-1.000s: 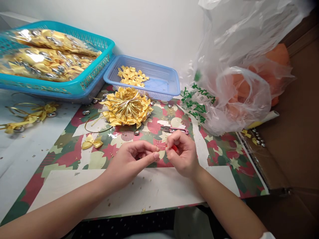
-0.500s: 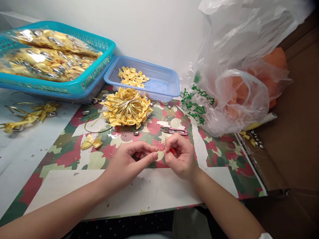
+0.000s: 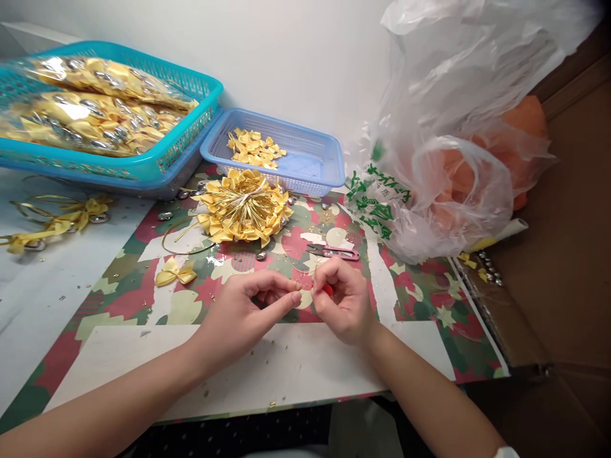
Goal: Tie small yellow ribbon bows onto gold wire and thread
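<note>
Over the front of the table, my left hand has its thumb and forefinger brought together, with a thin gold-coloured strand faintly visible at the tips; what it pinches is too fine to make out. My right hand is closed in a pinch facing it, a small gap away. A small bright red thing shows among the right fingers, mostly hidden. Just beyond the hands lie pink-handled thread snips. To the left of the hands is a loose yellow ribbon bow. Behind stands a round bundle of yellow bows with gold cords.
A teal basket of bagged bows and silver bells stands back left. Beside it, a blue basket holds loose bows. Corded bows lie at left. A plastic bag fills the back right, beside a cardboard box.
Both hands stay almost in place, still pinching. The right hand's fingertips have shifted very slightly. The view has moved a little; the objects on the table have not.
</note>
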The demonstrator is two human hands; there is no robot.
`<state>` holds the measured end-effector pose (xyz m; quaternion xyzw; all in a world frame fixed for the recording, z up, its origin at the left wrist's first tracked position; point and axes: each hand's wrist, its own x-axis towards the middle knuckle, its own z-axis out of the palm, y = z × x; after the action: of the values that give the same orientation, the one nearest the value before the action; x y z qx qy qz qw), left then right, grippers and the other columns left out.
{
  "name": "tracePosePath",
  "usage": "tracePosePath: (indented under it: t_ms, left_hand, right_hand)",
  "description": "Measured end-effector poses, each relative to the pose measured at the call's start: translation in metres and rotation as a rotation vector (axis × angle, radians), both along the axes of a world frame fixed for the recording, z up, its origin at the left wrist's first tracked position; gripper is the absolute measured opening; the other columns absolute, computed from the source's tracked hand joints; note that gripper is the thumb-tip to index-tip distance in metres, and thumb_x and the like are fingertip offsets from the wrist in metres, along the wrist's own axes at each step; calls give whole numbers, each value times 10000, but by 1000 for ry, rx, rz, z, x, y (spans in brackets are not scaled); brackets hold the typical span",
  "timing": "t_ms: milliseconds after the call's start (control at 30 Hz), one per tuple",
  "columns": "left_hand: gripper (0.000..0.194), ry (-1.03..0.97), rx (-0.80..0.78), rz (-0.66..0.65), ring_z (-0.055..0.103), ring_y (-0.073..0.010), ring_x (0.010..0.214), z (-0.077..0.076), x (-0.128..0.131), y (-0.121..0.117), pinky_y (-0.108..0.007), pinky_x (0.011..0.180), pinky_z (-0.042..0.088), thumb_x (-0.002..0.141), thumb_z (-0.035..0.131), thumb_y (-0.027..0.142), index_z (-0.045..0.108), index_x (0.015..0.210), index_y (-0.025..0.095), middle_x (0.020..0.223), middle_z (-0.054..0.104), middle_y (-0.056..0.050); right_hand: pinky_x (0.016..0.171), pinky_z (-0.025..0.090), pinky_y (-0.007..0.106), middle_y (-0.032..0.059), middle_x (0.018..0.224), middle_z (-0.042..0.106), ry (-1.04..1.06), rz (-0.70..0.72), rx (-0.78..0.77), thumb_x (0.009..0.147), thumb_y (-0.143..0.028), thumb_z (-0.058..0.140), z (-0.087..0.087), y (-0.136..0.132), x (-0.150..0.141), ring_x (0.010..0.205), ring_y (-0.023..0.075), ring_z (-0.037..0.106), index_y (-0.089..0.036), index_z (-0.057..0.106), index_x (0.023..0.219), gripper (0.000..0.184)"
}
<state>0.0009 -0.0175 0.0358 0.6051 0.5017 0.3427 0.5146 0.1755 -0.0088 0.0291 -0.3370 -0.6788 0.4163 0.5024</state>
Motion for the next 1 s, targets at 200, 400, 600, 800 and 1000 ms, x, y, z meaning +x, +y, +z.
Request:
tracePosePath:
  t_ms: [200, 400, 600, 800, 1000]
  left_hand:
    - [156, 12, 58, 32, 590, -151, 629, 0, 1, 1, -235, 559, 439, 809, 682, 311, 761, 735, 199, 689, 725, -12]
    - [142, -75, 17, 32, 675, -195, 791, -2, -1, 2, -272, 682, 508, 808, 698, 322, 760, 756, 205, 838, 768, -30]
    - [192, -86, -98, 65, 661, -226, 793, -1, -2, 3, -309, 659, 495, 791, 698, 377, 767, 816, 200, 841, 763, -53]
    - [163, -170, -170, 105, 617, -173, 709, 0, -1, 5, -261, 595, 455, 765, 737, 362, 770, 804, 207, 804, 745, -37]
    - [181, -463, -386, 158, 492, -67, 566, 1, -3, 9, -147, 480, 390, 680, 844, 369, 765, 742, 219, 757, 714, 12]
  right_hand:
    - [441, 338, 203, -71, 575, 438, -46, -22, 27, 716, -108, 512, -1, 0, -2, 475, 79, 377, -229, 452, 729, 136]
    - [430, 318, 186, -72, 588, 454, -39, -15, 81, 714, -71, 498, -1, 0, -4, 472, 66, 367, -226, 451, 726, 162]
    - [439, 329, 188, -71, 614, 477, -1, -16, 66, 710, -44, 498, -1, 0, -2, 476, 63, 375, -226, 462, 739, 188]
    - [453, 338, 205, -65, 629, 511, -4, -53, 31, 784, -68, 513, 1, 1, 2, 489, 73, 407, -225, 514, 808, 160]
    - [455, 328, 207, -64, 647, 504, 20, -72, 9, 807, -68, 508, 1, 3, 2, 489, 69, 407, -222, 513, 821, 154]
